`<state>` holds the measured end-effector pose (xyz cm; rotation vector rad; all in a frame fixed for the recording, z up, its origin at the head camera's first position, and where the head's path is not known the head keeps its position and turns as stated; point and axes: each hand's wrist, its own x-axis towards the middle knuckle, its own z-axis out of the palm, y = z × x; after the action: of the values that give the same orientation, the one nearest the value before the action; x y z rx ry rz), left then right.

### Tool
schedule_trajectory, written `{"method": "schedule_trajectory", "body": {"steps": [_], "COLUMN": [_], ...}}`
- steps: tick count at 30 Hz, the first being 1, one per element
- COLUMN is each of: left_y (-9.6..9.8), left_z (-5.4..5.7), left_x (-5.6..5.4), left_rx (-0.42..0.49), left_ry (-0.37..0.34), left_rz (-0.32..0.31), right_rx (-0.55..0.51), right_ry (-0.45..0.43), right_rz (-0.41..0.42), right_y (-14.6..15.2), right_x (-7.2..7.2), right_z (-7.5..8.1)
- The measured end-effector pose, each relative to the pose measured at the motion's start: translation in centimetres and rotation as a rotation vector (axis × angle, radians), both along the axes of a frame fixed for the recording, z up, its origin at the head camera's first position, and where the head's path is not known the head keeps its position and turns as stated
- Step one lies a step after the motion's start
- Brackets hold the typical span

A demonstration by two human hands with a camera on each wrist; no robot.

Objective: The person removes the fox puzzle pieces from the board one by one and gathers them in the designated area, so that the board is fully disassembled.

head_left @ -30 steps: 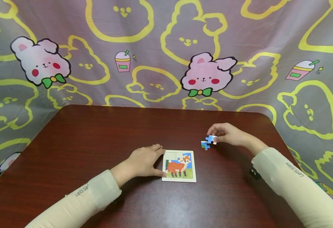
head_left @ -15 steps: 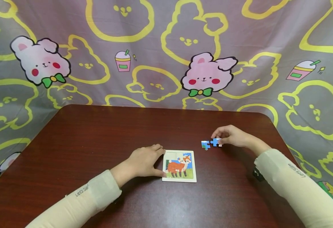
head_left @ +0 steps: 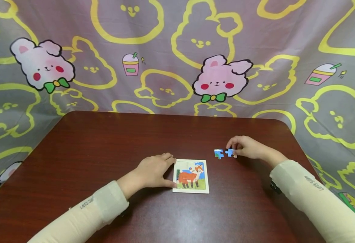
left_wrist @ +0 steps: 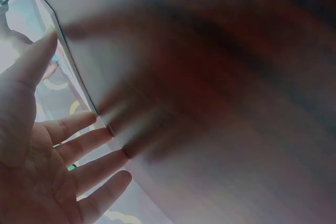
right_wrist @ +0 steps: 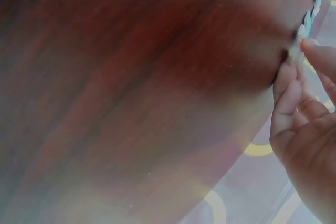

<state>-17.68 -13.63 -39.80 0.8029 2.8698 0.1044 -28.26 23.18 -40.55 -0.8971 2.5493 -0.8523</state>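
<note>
Head view, fox puzzle: we see its tray [head_left: 207, 177] flat on the table [head_left: 116, 141], a bare patch [head_left: 183, 165] at its far left.
Left hand [head_left: 151, 172]: fingers relaxed and spread, touching the tray's left edge.
Right hand [head_left: 248, 147]: pinches a blue puzzle piece [head_left: 230, 153], far and right of the tray.
Loose piece [head_left: 218, 153]: just left of the pinched one, apart from it.
Bearing: from the right hand, the bare patch lies left and nearer us; the left hand is closer to it. Partly covered, the pinched piece's long axis we cannot tell.
Left wrist view: palm and straight fingers show, hidden from above.
Right wrist view: pieces appear edge-on, thumb against one; whether it is lifted, we cannot tell.
</note>
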Motion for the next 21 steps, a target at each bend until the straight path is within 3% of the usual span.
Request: {"method": "schedule_trajectory", "body": {"steps": [10, 21], "left_y": [-0.5, -1.1], "left_z": [0.0, -0.3], "left_x": [0.7, 1.2], "left_rx": [0.046, 0.042], "left_ry": [-0.078, -0.120], "left_rz": [0.032, 0.004], "right_rx": [0.033, 0.001], "right_ry": [0.039, 0.050], "right_rz": [-0.013, -0.008], "right_y": [-0.1, -0.3], "right_x": [0.5, 0.3], "right_z": [0.0, -0.3]}}
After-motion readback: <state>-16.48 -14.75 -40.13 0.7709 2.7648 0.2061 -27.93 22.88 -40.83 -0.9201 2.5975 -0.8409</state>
